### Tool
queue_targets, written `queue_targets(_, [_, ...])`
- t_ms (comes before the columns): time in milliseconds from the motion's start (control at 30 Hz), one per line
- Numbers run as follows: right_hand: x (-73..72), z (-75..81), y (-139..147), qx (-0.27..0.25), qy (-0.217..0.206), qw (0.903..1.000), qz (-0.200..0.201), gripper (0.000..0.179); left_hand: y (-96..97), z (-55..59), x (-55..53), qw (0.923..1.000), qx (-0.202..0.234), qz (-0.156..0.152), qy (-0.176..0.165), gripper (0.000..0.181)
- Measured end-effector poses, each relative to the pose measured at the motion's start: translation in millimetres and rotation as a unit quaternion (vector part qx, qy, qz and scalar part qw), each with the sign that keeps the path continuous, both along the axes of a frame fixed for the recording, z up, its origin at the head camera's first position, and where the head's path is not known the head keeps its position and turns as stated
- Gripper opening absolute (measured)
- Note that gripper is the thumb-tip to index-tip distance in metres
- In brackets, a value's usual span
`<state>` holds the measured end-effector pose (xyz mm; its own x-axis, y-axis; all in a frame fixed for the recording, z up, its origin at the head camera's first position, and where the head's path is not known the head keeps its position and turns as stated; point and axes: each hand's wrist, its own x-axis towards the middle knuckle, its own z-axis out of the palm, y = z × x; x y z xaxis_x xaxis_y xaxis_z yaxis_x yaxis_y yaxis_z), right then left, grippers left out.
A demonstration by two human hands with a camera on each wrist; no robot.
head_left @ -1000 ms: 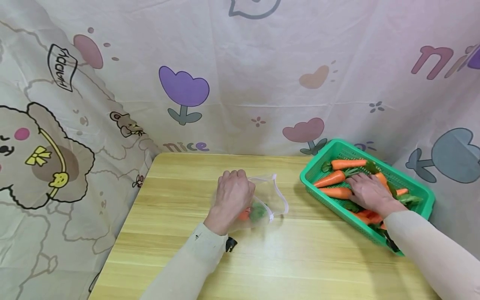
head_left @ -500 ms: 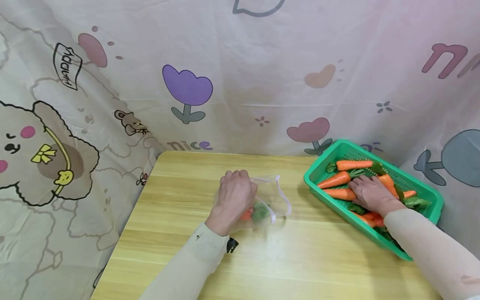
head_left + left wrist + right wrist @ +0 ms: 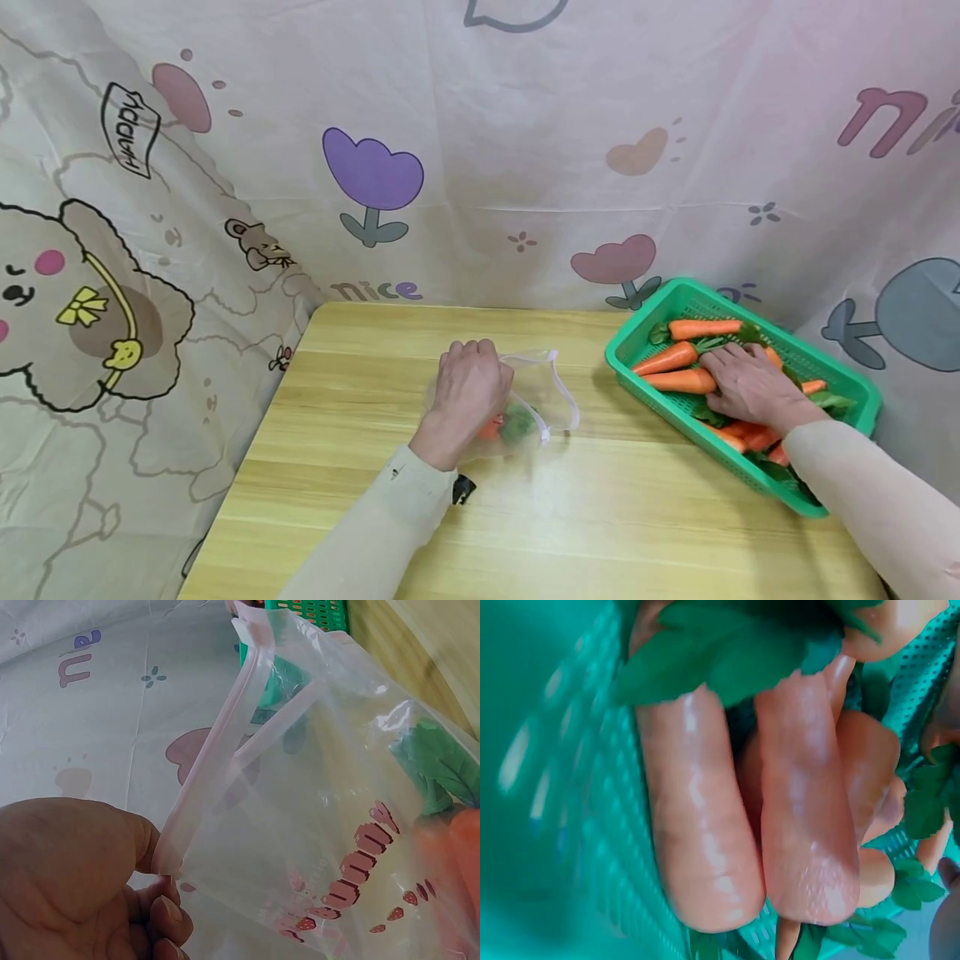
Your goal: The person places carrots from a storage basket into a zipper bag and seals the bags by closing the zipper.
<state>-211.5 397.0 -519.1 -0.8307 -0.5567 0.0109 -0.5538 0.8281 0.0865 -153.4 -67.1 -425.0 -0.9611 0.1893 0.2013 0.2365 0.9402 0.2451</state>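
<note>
My left hand (image 3: 467, 398) pinches the upper edge of a clear zip bag (image 3: 300, 787) between thumb and fingers. The bag has a red printed word and strawberries on it, and its mouth gapes toward the right. Inside lies an orange carrot (image 3: 457, 862) with green leaves. My right hand (image 3: 753, 387) reaches down among the carrots in a green basket (image 3: 622, 354), beside a carrot (image 3: 678, 381) lying toward the left rim. Only parts of its fingers (image 3: 945, 705) show at the right edge of the right wrist view; I cannot tell whether they grip a carrot.
The basket stands at the right of the wooden table (image 3: 360, 375), with several carrots and leaves in it. A printed curtain (image 3: 465, 167) hangs behind and to the left. A small black object (image 3: 463, 489) shows by the left cuff.
My right hand has shifted slightly to the right in the basket, and the carrot beside it has moved a little. The left hand and the bag have stayed in place.
</note>
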Motion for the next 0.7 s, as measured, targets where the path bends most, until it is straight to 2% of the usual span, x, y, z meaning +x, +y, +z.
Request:
queue_targets(100, [1.9,4.1,1.9,0.005,0.028,0.9994,0.019,0.036,-0.5,-0.2,0.0,1.0000,-0.001,-0.002,0.006,0.026])
queue_targets(200, [3.9,10.2,3.6,0.016,0.045,0.9987,0.020,0.038,-0.8,-0.1,-0.2,0.9999,-0.005,-0.003,0.011,0.026])
queue_targets(533, [9.5,37.7,13.6,0.037,0.066,0.9971,-0.008,0.042,-1.9,0.8,-1.4,1.0000,-0.005,-0.001,-0.006,0.026])
queue_targets(700, [9.7,56.2,15.9,0.023,0.075,0.9960,-0.043,0.042,-4.2,0.3,-1.6,0.9999,-0.007,-0.002,0.008,0.027])
